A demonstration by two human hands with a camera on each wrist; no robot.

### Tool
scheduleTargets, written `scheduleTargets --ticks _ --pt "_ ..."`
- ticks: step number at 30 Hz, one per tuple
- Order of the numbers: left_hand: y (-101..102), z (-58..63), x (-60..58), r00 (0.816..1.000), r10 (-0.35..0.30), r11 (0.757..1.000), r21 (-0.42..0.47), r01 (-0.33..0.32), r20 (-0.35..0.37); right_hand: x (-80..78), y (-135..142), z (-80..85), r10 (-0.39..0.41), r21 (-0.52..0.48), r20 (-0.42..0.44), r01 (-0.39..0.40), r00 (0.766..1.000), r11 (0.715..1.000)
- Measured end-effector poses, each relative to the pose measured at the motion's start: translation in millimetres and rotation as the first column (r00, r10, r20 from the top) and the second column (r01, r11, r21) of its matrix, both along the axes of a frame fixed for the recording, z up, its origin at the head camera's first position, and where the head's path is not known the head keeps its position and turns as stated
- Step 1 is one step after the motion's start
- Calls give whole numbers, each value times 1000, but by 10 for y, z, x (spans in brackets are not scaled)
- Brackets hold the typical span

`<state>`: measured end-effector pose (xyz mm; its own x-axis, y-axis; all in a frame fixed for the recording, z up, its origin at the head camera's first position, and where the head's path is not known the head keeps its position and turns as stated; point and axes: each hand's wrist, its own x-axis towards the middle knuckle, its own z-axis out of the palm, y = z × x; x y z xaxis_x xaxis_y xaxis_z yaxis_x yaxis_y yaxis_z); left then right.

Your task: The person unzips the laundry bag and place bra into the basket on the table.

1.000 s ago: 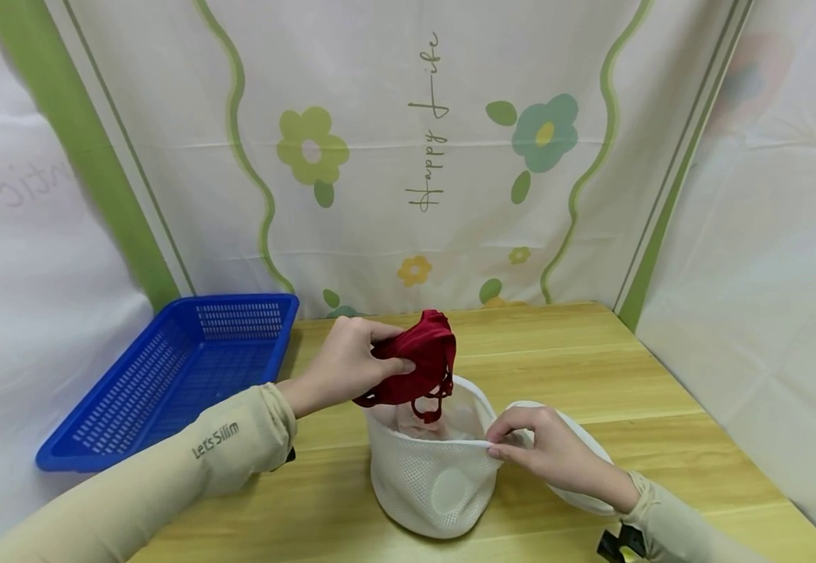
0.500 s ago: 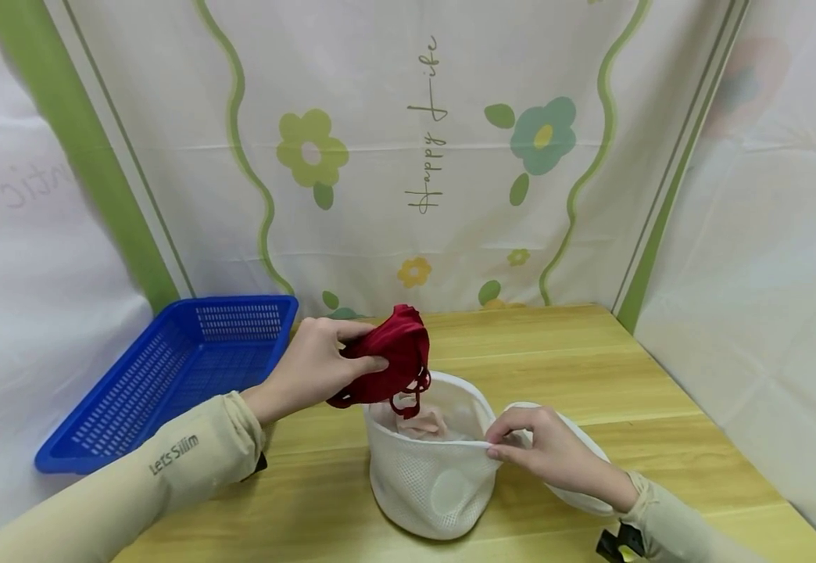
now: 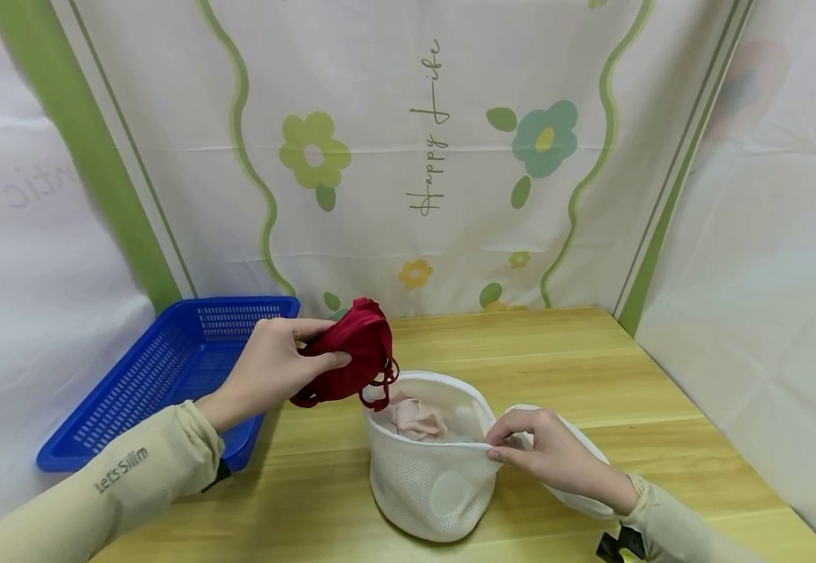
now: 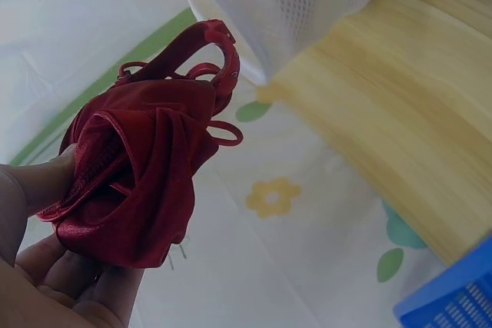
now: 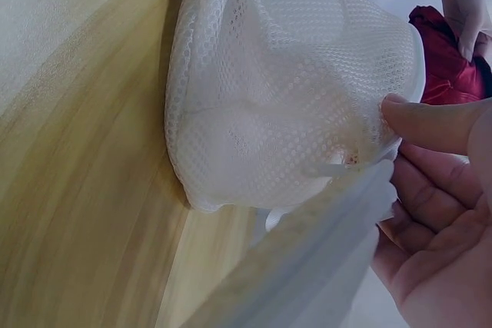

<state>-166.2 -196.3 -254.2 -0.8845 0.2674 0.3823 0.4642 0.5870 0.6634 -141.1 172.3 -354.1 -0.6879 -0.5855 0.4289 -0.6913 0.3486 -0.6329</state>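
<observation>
In the head view my left hand [image 3: 267, 366] holds a folded dark red bra [image 3: 352, 348] between thumb and fingers, up in the air at the left of a white mesh laundry bag [image 3: 422, 489]. The bra's thin straps [image 4: 219, 59] stick out toward the bag in the left wrist view. With thumb and forefinger, my right hand [image 3: 556, 453] pinches the bag's rim at its right side. A crumpled pale pink cloth piece [image 3: 418, 418] lies inside the open bag. The bag's round lid [image 3: 591, 446] hangs folded back at the right, partly behind my right hand.
A blue plastic basket [image 3: 221, 371] stands at the left of the wooden table [image 3: 520, 344], with my left forearm over its near end. White printed curtains [image 3: 380, 227] enclose the back and both sides.
My left hand has moved left with the bra, from over the bag's opening to beside it, so more of the pink cloth shows. My right hand has stayed at the rim.
</observation>
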Motion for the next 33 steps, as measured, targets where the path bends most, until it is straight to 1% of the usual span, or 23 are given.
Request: scheduleTargets --ticks 4,7,10,15,18,21,27,29,33 --pt "-107 2 22 999 36 999 -23 -36 1 42 -26 70 9 -10 -4 -9 1000 1000" --pt "-188 8 41 998 59 997 -43 -59 0 43 -24 67 8 -9 -4 -8 1000 1000" --pt "-264 11 63 997 78 995 -56 -78 9 12 2 6 3 -2 -1 -3 1000 1000" --pt "-395 9 84 993 113 990 -83 -112 13 -80 72 -161 -4 15 11 4 1000 1000" --pt "-474 6 91 992 129 987 -100 -128 5 -107 91 -208 -2 19 15 2 1000 1000" --pt "-548 1 94 990 140 983 -116 -140 -2 -97 84 -194 0 16 16 0 1000 1000" --pt "-676 -15 86 987 161 978 -132 -160 1 -16 27 -62 -1 5 18 1 1000 1000" --pt "-712 -29 79 985 171 976 -139 -170 1 -20 29 -72 -2 5 17 2 1000 1000" --pt "-794 -63 71 981 194 969 -154 -191 3 -76 68 -170 4 7 17 -4 1000 1000"
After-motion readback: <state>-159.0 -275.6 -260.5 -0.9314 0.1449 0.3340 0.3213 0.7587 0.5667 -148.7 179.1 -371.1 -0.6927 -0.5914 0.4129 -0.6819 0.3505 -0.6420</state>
